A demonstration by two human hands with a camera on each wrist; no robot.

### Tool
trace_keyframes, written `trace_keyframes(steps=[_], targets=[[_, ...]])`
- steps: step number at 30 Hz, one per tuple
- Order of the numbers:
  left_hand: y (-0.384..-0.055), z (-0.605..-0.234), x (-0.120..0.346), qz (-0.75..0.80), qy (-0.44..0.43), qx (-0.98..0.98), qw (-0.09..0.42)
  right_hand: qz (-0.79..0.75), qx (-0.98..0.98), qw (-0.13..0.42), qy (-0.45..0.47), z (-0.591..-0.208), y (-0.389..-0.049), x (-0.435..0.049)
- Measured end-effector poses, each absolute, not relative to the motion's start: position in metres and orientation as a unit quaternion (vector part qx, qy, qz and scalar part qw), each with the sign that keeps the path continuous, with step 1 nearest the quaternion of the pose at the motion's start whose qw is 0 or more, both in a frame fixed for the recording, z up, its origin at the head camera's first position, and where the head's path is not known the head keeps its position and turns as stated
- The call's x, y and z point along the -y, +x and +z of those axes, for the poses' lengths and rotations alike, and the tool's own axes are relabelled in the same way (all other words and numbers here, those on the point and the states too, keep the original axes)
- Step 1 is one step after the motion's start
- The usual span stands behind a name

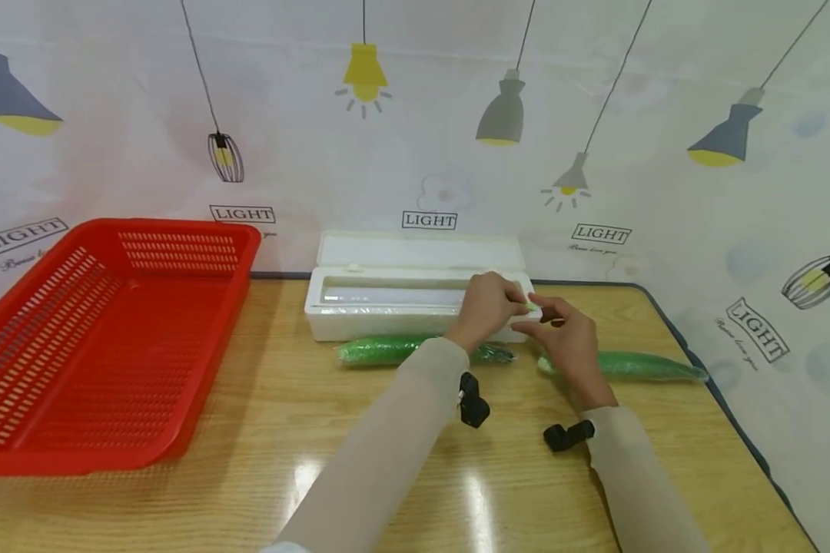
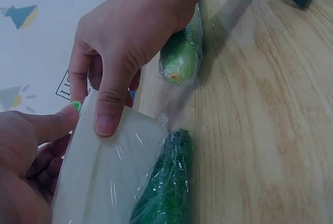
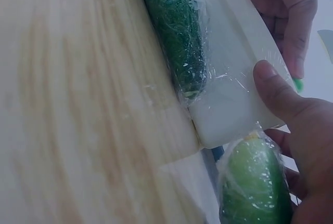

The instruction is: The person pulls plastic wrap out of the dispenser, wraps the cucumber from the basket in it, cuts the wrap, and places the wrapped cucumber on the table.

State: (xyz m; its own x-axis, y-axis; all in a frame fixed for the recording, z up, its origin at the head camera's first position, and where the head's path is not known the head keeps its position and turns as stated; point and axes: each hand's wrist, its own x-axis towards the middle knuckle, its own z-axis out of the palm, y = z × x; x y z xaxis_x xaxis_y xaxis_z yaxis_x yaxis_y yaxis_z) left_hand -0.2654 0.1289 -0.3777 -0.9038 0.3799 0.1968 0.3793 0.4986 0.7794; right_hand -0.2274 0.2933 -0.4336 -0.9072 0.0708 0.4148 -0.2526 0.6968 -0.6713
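Observation:
A long white cling wrap dispenser box [image 1: 360, 329] stands at the back of the table, its lid [image 1: 415, 250] raised and a wrap roll visible inside. At its right end, my left hand [image 1: 486, 309] has the thumb tip on a small green slide cutter [image 2: 77, 106], fingers curled beneath. My right hand [image 1: 570, 344] grips the box's right corner, thumb on the front face and fingers behind. Clear film hangs over the front onto a wrapped cucumber [image 1: 380, 351] lying along the box. Another wrapped cucumber [image 1: 650, 365] lies to the right, partly behind my right hand.
A large red plastic basket [image 1: 224, 330] occupies the left side of the wooden table [image 1: 277, 445]. Behind the box rises a wall covering [image 1: 304, 153] printed with lamps. A dark edge strip [image 1: 733, 430] borders the table on the right.

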Motion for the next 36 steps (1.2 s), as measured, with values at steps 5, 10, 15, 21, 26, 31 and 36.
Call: trace_keyframes(steps=[5, 10, 15, 21, 26, 31, 36], targets=[[-0.270, -0.373, -0.126, 0.456, 0.204, -0.866, 0.006, 0.393, 0.897, 0.199, 0.039, -0.430, -0.231, -0.291], [-0.270, -0.371, -0.122, 0.446, 0.203, -0.872, 0.009, 0.399, 0.895, 0.195, 0.037, -0.429, -0.232, -0.290], [-0.267, -0.374, -0.119, 0.424, 0.221, -0.878, 0.000, 0.404, 0.891, 0.204, 0.043, -0.430, -0.230, -0.290], [-0.264, -0.375, -0.113, 0.397, 0.242, -0.885, -0.021, 0.397, 0.890, 0.219, 0.043, -0.430, -0.229, -0.289], [-0.263, -0.375, -0.107, 0.412, 0.230, -0.881, -0.019, 0.381, 0.898, 0.218, 0.035, -0.430, -0.231, -0.291], [-0.261, -0.377, -0.102, 0.415, 0.230, -0.880, -0.027, 0.371, 0.903, 0.211, 0.043, -0.430, -0.228, -0.293], [-0.258, -0.379, -0.096, 0.400, 0.231, -0.886, -0.035, 0.364, 0.908, 0.206, 0.037, -0.429, -0.226, -0.292]])
